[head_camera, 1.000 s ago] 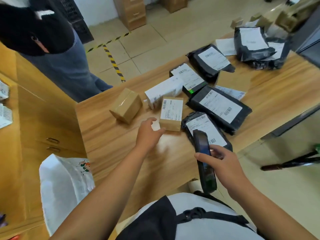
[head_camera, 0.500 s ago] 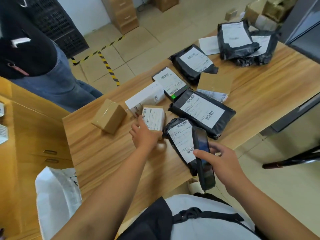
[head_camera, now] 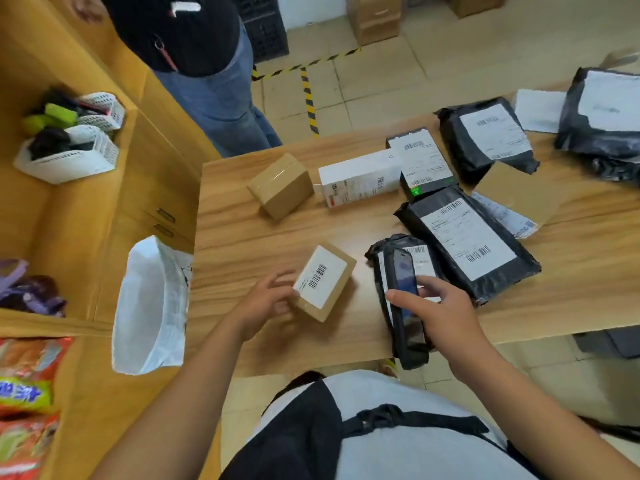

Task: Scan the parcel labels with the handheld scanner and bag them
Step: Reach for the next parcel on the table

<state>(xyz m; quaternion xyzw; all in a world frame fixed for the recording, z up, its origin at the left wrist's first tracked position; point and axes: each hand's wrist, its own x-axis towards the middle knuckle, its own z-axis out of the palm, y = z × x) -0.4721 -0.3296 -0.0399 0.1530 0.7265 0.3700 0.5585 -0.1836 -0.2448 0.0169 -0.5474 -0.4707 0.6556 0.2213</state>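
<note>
The scanning step is in hand. The left hand (head_camera: 266, 303) grips the near corner of the small labelled box (head_camera: 323, 282), fingers curled round its edge, barcode facing up; whether the box is lifted or rests tilted on the table (head_camera: 259, 244) is hard to tell. Just right of the box, the right hand (head_camera: 440, 306) clasps the handheld scanner (head_camera: 405, 299). Next, I judge, the scanner must aim at that barcode, then the box goes into the white bag (head_camera: 149, 306) left of it (mouth open, beside the table's edge). Beyond the box lie a plain carton (head_camera: 282, 185), a white box (head_camera: 360, 181) and black mailers (head_camera: 467, 244); farther off, a person (head_camera: 214, 81) stands on a tiled floor (head_camera: 381, 84).
</note>
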